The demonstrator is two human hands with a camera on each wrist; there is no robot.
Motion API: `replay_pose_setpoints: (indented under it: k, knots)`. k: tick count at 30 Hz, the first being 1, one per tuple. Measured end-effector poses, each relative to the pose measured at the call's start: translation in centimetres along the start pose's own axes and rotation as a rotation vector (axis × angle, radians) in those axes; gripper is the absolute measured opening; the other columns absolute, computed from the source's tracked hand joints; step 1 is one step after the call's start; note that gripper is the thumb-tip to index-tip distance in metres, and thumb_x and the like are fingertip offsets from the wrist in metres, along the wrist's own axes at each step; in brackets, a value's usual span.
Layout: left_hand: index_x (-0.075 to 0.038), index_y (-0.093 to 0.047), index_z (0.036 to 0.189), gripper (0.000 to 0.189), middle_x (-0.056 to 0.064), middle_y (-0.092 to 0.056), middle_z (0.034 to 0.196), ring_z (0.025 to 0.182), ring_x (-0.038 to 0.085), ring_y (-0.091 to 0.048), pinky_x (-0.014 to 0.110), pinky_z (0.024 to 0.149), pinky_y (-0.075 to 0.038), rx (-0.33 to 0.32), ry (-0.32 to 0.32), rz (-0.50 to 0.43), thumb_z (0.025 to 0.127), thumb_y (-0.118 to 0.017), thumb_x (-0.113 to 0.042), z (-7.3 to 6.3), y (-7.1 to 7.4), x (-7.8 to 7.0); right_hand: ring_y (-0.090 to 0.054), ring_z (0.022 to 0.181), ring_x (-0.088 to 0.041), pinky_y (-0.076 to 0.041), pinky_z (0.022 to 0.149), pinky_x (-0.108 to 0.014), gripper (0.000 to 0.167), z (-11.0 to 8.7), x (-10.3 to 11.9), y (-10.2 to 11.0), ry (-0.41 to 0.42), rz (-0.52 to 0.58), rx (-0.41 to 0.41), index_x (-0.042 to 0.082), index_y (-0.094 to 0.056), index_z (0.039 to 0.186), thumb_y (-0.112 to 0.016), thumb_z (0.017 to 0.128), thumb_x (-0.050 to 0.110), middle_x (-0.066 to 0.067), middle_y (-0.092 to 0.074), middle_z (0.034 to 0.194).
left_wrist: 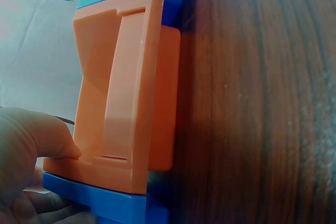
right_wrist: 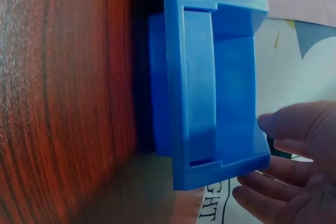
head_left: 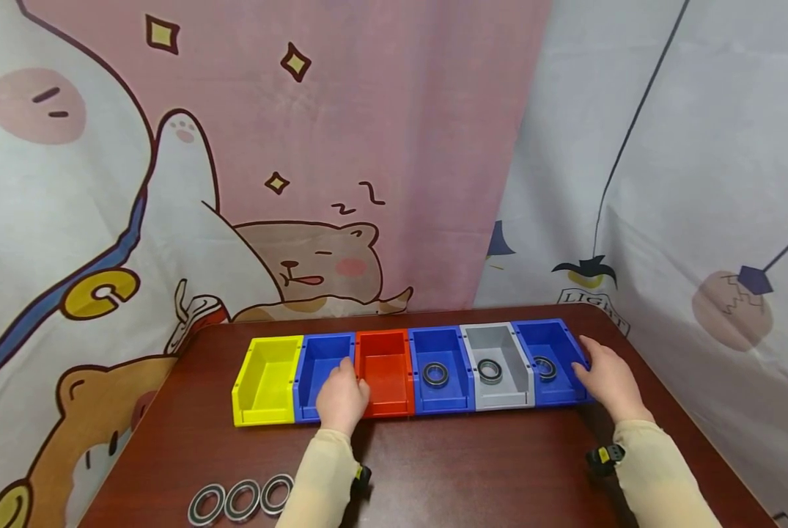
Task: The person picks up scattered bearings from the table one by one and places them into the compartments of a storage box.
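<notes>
A row of joined plastic bins stands on the table. My left hand (head_left: 343, 400) is at the wall between the red bin (head_left: 383, 374) and the blue bin (head_left: 324, 359) left of it. Its thumb (left_wrist: 58, 140) presses on the red bin's side, which looks orange in the left wrist view, and its fingers go over into the blue one, pinching the wall. My right hand (head_left: 611, 381) is at the outer wall of the rightmost blue bin (right_wrist: 233, 77), thumb at the rim and fingers loosely extended outside. Bearings lie in another blue bin (head_left: 456, 400), the grey bin (head_left: 506, 400) and the rightmost bin.
At the row's left end is a yellow bin (head_left: 268, 381). Three ball bearings, among them a left one (head_left: 198, 517), lie in a line on the brown table (head_left: 486, 469) near the left sleeve (head_left: 321, 477). A printed curtain (head_left: 446, 147) hangs behind the table.
</notes>
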State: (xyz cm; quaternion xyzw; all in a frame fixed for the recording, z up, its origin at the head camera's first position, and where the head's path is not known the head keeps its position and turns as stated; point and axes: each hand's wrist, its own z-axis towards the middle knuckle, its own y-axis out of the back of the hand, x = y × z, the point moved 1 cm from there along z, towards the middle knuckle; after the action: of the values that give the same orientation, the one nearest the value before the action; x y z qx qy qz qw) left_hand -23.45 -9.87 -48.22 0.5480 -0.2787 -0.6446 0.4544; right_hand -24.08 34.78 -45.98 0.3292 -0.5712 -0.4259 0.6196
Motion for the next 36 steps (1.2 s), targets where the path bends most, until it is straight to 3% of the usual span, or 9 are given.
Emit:
replay_pose_setpoints:
  k: [8,19,26,31,36]
  knots:
    - [0.005,-0.058,0.118,0.041,0.020,-0.065,0.093,0.077,0.036,-0.065,0.051,0.066,-0.056,0.013,0.010,0.001,0.085,-0.072,-0.016,0.1,-0.1,0.0,-0.052,0.108,-0.059,-0.043,0.089,-0.066,0.050,0.2,-0.3,-0.4,-0.001,-0.026,-0.032,-0.020,-0.040,0.134,-0.055,0.093,0.003,-0.044,-0.050,0.123]
    - [0.005,-0.058,0.121,0.044,0.022,-0.066,0.097,0.079,0.037,-0.065,0.052,0.068,-0.056,0.007,0.011,-0.014,0.086,-0.072,-0.016,0.0,0.0,0.0,-0.053,0.109,-0.058,-0.044,0.088,-0.066,0.044,0.3,-0.2,-0.8,-0.040,-0.011,-0.006,-0.018,-0.042,0.134,-0.051,0.095,0.002,-0.043,-0.050,0.124]
    - [0.007,-0.055,0.129,0.052,0.024,-0.065,0.109,0.089,0.038,-0.066,0.054,0.077,-0.055,0.050,0.023,-0.028,0.086,-0.072,-0.016,0.0,0.1,0.2,-0.054,0.108,-0.056,-0.045,0.088,-0.065,0.045,0.3,-0.2,-1.0,-0.048,-0.003,0.012,-0.017,-0.042,0.135,-0.050,0.096,0.003,-0.043,-0.049,0.126]
    - [0.010,-0.052,0.133,0.057,0.028,-0.063,0.115,0.096,0.041,-0.065,0.055,0.082,-0.054,0.065,-0.010,-0.060,0.085,-0.072,-0.013,-0.5,0.3,0.5,-0.054,0.109,-0.056,-0.045,0.088,-0.065,0.044,0.3,-0.2,-1.0,-0.054,-0.002,0.013,-0.017,-0.042,0.134,-0.050,0.096,0.003,-0.043,-0.049,0.126]
    - [0.011,-0.056,0.124,0.050,0.027,-0.064,0.107,0.091,0.041,-0.065,0.054,0.081,-0.054,0.065,-0.079,-0.066,0.082,-0.072,-0.010,-1.4,1.3,0.5,-0.053,0.108,-0.057,-0.045,0.087,-0.066,0.044,0.3,-0.2,-0.9,-0.062,-0.008,0.010,-0.017,-0.042,0.134,-0.051,0.096,0.002,-0.043,-0.049,0.125]
